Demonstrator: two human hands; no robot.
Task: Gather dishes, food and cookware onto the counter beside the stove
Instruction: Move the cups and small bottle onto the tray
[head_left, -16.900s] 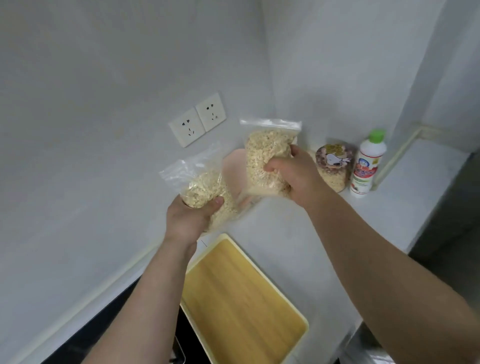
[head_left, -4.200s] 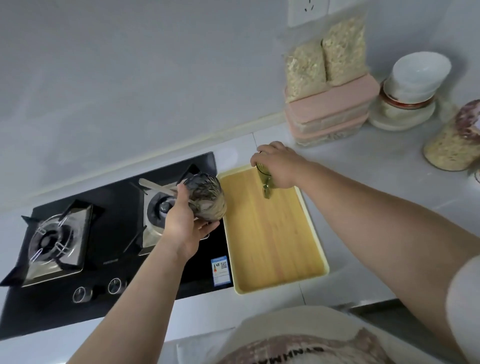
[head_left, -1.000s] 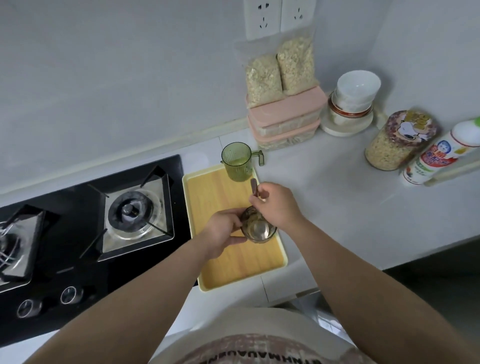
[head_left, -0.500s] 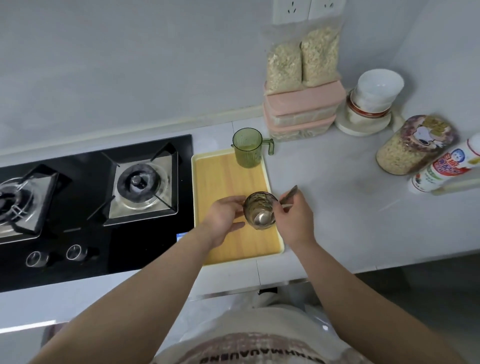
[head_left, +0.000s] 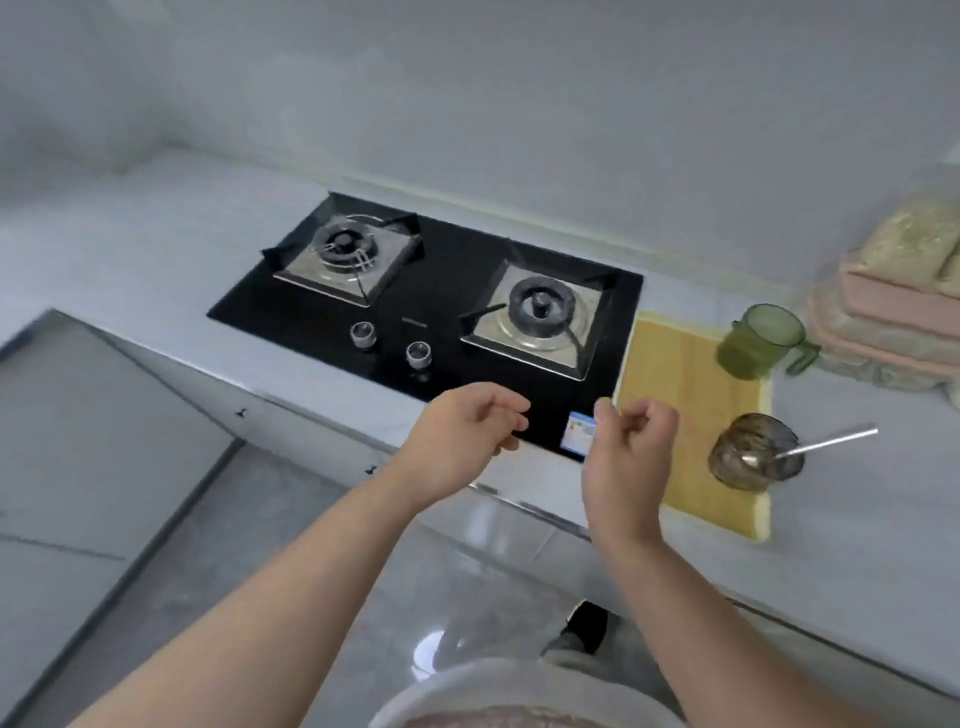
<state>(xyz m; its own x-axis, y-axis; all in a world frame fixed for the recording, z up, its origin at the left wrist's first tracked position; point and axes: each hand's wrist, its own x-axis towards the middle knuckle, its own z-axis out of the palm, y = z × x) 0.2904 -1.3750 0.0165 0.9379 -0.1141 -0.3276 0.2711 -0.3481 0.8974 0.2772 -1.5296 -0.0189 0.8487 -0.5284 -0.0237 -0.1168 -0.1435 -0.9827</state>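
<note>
Pictured from above, beside the black two-burner stove (head_left: 441, 291) on a grey worktop (head_left: 857, 499): a yellow tray (head_left: 680, 374) carrying two drinking vessels. At the tray's far right corner, a see-through green cup (head_left: 753, 340), upright, handle turned right toward the stacked boxes; contents not discernible. Nearer the front, at the tray's right edge, a brownish patterned glass (head_left: 748, 462), upright, holding the bowl of a metal spoon (head_left: 831, 441), with the handle leaning over the rim and out to the right above bare worktop. Cup and glass apart, not touching. Just right of the green cup, against the wall, two pink-lidded boxes (head_left: 893, 322) stacked one on the other, filled with something pale, too blurred to name; on top, clear bags (head_left: 914, 239) of pale flakes, cut off by the frame edge. Above the front edge of the stove, left hand (head_left: 462, 436) and right hand (head_left: 631, 452), both bare, both holding nothing, fingers loosely curled and relaxed, neither touching anything, near each other but apart. Right hand just left of the tray, beside a small blue-and-white sticker (head_left: 579, 434) on the stove's front right corner. Two round knobs (head_left: 363, 332) at the stove's front, between the burners. Below, a grey tiled floor (head_left: 260, 519) and a pale garment (head_left: 519, 696) at the bottom of the frame
</note>
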